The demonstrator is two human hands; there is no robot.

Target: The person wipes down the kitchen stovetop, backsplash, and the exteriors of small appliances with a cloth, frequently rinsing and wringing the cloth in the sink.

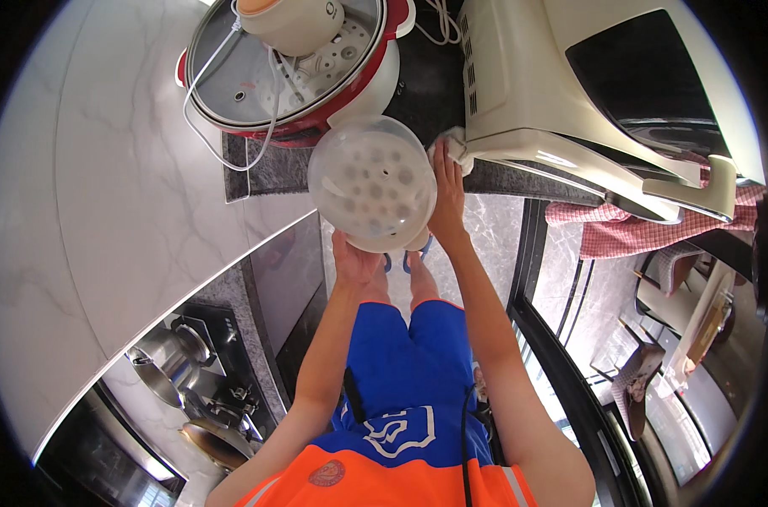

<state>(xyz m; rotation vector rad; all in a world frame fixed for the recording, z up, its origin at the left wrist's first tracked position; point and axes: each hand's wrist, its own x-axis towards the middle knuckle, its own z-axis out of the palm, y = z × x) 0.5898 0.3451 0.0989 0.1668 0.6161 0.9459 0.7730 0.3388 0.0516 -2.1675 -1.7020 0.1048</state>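
A translucent plastic dome lid (372, 184) is in front of me, with a pale plate or tray with round spots showing through it. My left hand (355, 256) grips its near lower edge from below, the fingers mostly hidden under it. At its right side, my right hand (448, 187) is shut on a crumpled white cloth (454, 152), close to the corner of a cream countertop oven (517, 136). Whether the right hand also touches the lid cannot be told.
Behind the lid stands a red and white electric pot (358, 95) with a glass lid, carrying a small cream appliance (295, 28) with a white cord (197, 133). A dark stone counter (276, 171) runs underneath. A steel pot (162, 364) sits on the stove at lower left. A checked cloth (612, 231) hangs at right.
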